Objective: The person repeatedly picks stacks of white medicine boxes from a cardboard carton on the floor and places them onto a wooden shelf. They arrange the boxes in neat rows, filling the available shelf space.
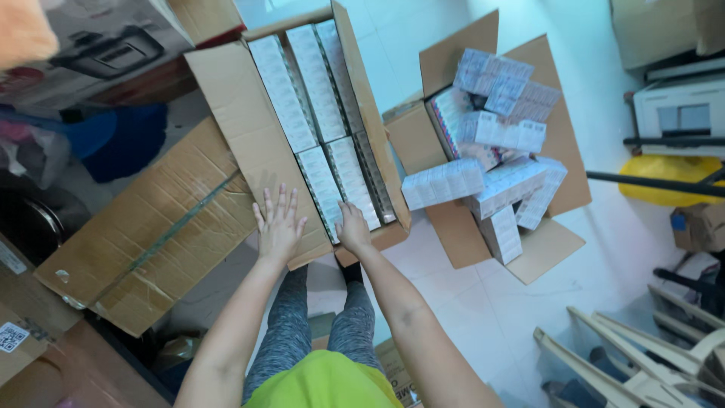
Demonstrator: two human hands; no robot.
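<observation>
An open cardboard carton (249, 128) was seen from above, standing on the pale tiled floor (468, 302) with its flaps spread outward. Inside it, long white packs (317, 83) were laid in tight rows along its right half, while the left half showed bare cardboard. The left hand (278, 227) was laid flat, fingers spread wide, on the bare cardboard at the near end of the carton; nothing was gripped by it. The right hand (352, 228) was placed palm down on the near end of a white pack (349, 185) at the carton's front edge, fingers loosely curled over it; whether the pack was actually gripped could not be told. Just to the right, a second open carton (555, 143) was heaped untidily with similar white packs, some tilted over its rim. A flattened cardboard sheet (151, 227) lay to the left, touching the first carton. Pale chair legs (642, 363) were seen at the lower right.
</observation>
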